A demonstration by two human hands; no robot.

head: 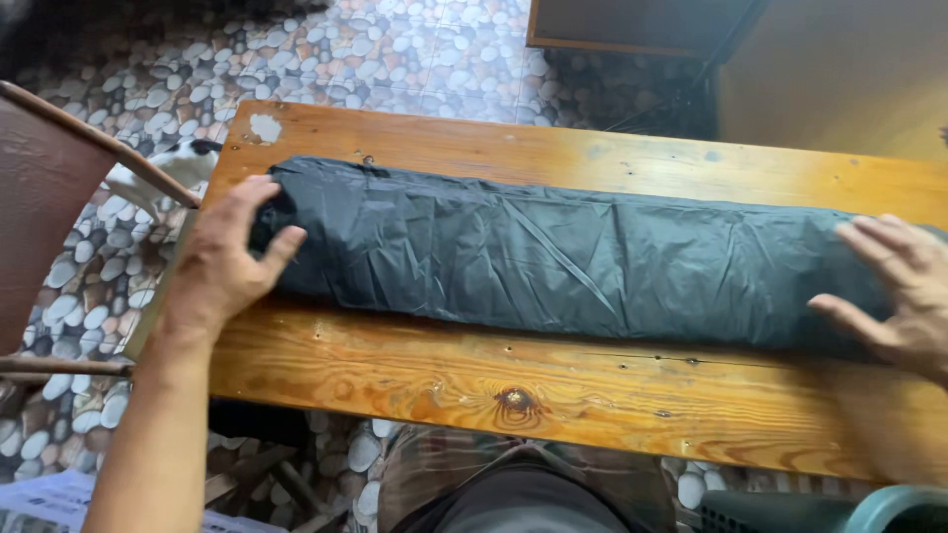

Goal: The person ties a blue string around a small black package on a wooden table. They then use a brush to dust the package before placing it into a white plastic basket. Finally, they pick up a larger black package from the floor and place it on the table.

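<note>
A long roll of dark grey, crinkled fabric (553, 257) lies lengthwise across a narrow wooden table (513, 395). My left hand (222, 257) is pressed flat against the roll's left end, fingers spread, thumb on top of the fabric. At the right end, my right hand (899, 291) lies on the roll with its fingers apart. Neither hand grips the fabric; both rest on it.
A brown chair (49, 197) stands at the left of the table. A black-and-white cat (178, 163) sits on the pebble-patterned floor (395, 49) behind it. A dark wooden cabinet (632, 25) is beyond the table. A green plastic object (889, 508) shows at bottom right.
</note>
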